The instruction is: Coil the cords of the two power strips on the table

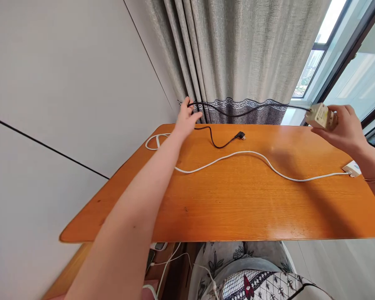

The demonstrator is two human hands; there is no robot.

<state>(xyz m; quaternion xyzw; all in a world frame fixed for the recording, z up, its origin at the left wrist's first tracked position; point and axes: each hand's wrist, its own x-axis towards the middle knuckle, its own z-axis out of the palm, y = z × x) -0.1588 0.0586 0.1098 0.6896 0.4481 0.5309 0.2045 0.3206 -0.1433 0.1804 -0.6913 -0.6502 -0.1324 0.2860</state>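
Note:
My right hand [348,129] is closed around a yellowed white power strip [319,116], held up above the right side of the table. From the strip's end a black power cord [237,115] runs left through the air to my left hand [187,118]. There the cord passes between my thumb and fingers, which are curled about it. Its tail drops to the tabletop and ends in a black plug [239,135] with metal prongs. Below my right hand lies a second white power strip [353,168], partly hidden by my wrist. Its white cord [218,160] winds leftward across the wood, behind my left forearm.
The orange wooden table [225,208] meets a pale wall panel [50,125] on the left. Grey curtains [243,50] hang behind it, with a window [312,62] at the right. Several white cables [165,266] and a drawer sit below the front edge.

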